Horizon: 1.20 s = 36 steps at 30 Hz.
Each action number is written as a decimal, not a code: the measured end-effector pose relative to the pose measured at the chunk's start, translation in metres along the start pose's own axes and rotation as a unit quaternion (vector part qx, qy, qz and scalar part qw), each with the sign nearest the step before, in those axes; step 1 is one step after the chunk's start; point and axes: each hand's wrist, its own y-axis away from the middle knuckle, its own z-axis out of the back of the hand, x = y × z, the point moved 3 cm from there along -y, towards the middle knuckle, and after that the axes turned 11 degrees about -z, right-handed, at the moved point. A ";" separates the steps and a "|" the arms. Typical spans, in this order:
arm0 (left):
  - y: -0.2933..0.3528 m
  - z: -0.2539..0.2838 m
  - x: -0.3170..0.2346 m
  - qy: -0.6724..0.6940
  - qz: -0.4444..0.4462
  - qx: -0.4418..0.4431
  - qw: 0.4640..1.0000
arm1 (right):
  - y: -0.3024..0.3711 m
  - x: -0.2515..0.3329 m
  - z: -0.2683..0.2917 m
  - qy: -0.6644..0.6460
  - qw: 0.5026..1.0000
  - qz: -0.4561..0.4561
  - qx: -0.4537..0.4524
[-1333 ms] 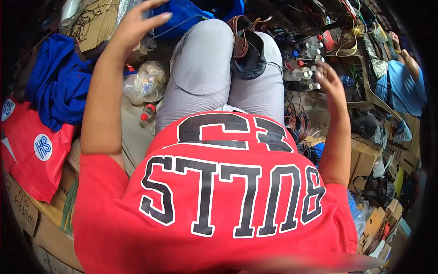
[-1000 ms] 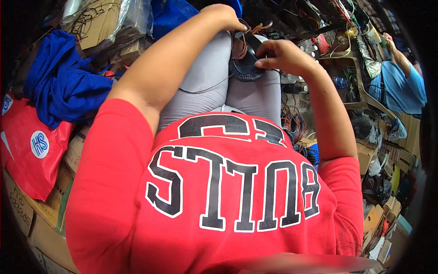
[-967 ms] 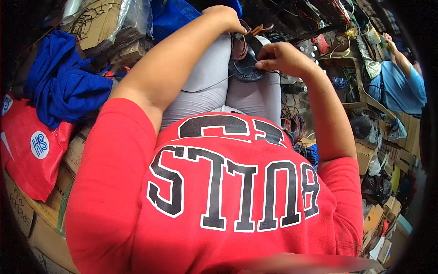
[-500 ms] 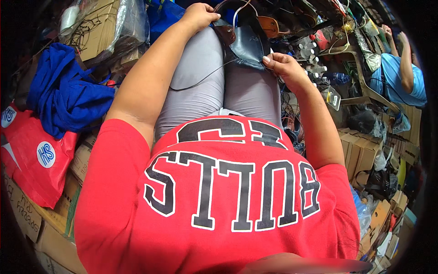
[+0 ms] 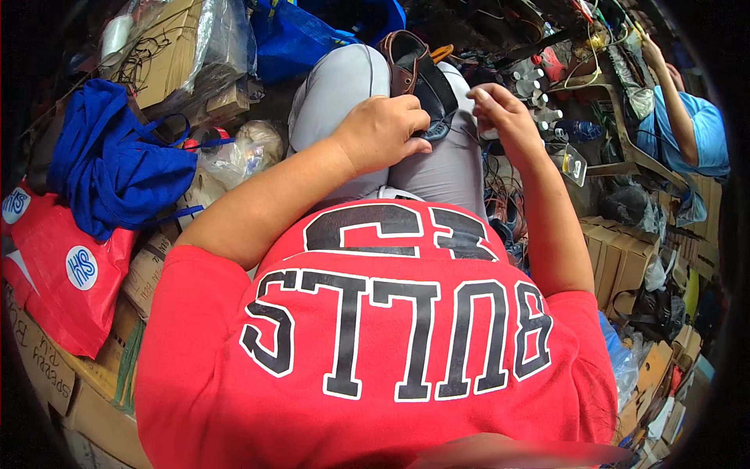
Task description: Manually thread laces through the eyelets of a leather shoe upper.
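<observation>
A dark blue and brown leather shoe (image 5: 436, 92) with eyelets rests between my thighs, its brown part at the far side. My left hand (image 5: 381, 134) is closed at the shoe's near left side, with thumb and forefinger close together by its dark edge. What it grips is hidden. Off to the right, my right hand (image 5: 506, 121) is raised apart from the shoe with fingers curled toward the thumb. Anything pinched there is too small to make out. A faint thin thread shows near the shoe's right edge.
On the left lie a blue cloth bag (image 5: 117, 156), a red bag (image 5: 62, 273) and cardboard (image 5: 168, 47) in plastic. A blue bag (image 5: 293, 39) lies beyond my knees. Small bottles (image 5: 531, 82) stand at right, near a wooden frame (image 5: 617, 117) and a person in blue (image 5: 687, 125).
My left hand has come from the shoe's far end back toward me, to its near side. My right hand has left the shoe's edge and lifted slightly right. The shoe has turned and its laces no longer show.
</observation>
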 end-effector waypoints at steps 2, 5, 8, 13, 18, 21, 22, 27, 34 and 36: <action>0.000 -0.001 -0.002 -0.010 -0.005 -0.001 1.000 | -0.003 -0.013 0.015 0.032 0.999 0.000 0.000; 0.001 -0.004 -0.001 -0.023 -0.020 0.001 1.000 | 0.004 -0.012 0.008 0.135 0.990 0.001 0.046; 0.001 -0.005 -0.001 -0.030 -0.022 0.004 0.999 | 0.011 -0.005 -0.008 0.223 0.973 -0.011 0.060; -0.001 -0.005 -0.003 -0.053 -0.026 0.008 0.998 | 0.009 -0.004 -0.010 0.282 0.954 -0.020 0.104; -0.001 -0.006 -0.003 -0.046 -0.018 0.003 0.999 | 0.019 0.006 -0.013 0.305 0.947 -0.003 0.101; -0.002 -0.007 -0.003 -0.041 -0.015 0.003 0.999 | 0.024 0.005 -0.009 0.322 0.940 0.067 0.092; -0.002 -0.007 -0.004 -0.039 -0.014 0.007 0.999 | 0.026 0.005 -0.008 0.322 0.940 0.067 0.093; -0.003 -0.008 -0.003 -0.039 -0.016 0.005 0.999 | 0.037 0.012 -0.004 0.360 0.927 0.012 0.102; -0.001 -0.010 0.001 -0.037 -0.034 0.011 0.999 | 0.039 0.021 -0.005 0.432 0.883 0.173 -0.056; -0.001 -0.010 -0.002 -0.041 -0.041 0.010 0.998 | 0.039 0.027 -0.013 0.454 0.870 0.188 -0.030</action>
